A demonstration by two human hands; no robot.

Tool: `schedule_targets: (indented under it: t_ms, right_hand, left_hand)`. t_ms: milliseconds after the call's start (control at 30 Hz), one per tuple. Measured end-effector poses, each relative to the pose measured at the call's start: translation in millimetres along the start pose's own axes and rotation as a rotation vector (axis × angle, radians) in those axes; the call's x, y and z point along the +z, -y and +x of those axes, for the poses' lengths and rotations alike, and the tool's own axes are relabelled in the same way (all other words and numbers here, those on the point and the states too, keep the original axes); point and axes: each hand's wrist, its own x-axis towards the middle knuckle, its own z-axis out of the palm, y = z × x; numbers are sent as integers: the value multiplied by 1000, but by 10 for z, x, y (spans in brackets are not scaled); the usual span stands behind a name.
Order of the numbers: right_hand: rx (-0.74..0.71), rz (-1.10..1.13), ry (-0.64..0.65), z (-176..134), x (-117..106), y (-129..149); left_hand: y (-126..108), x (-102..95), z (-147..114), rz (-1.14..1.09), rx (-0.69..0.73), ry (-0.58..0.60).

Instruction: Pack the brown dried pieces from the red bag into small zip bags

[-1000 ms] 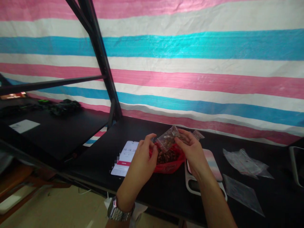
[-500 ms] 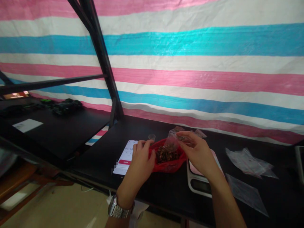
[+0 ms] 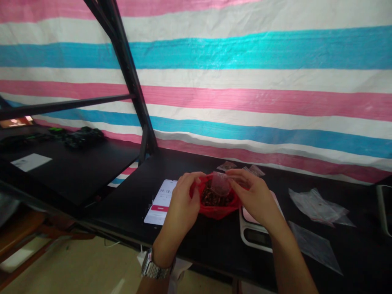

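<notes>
A red plastic bag (image 3: 218,212) lies gaping on the black table, with many small brown, shiny pieces (image 3: 212,199) inside; their kind is too blurred to tell. At its left rim is my left hand (image 3: 185,198), fingers curled round the red plastic. My right hand (image 3: 254,194) pinches the upper right edge of a small clear plastic bag (image 3: 221,183), which hangs over the pieces. Whether anything is in the small bag I cannot tell. Under my right forearm sits a white scale (image 3: 255,239) with a pink top, partly covered.
Left of the red bag lies a phone (image 3: 161,204) showing a timer. Small filled bags (image 3: 227,165) lie behind it. Flat clear bags (image 3: 317,206) and a larger clear sheet (image 3: 315,247) are at right. A black metal frame (image 3: 130,77) rises at left.
My left hand has moved up along the red bag's rim, and the clear cup behind it is no longer visible. The small clear bag now hangs more spread out over the pieces.
</notes>
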Motion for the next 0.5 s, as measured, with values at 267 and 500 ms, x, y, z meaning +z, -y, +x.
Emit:
schedule_targets:
  t_ms: [267,500]
  right_hand:
    - [-20,128,-113,42,97,-15]
    - [-23,110,-148,59,125,-1]
  left_hand:
    - [25,-3,-10,69,78,-11]
    - [-59,-15,-36,239,105,-78]
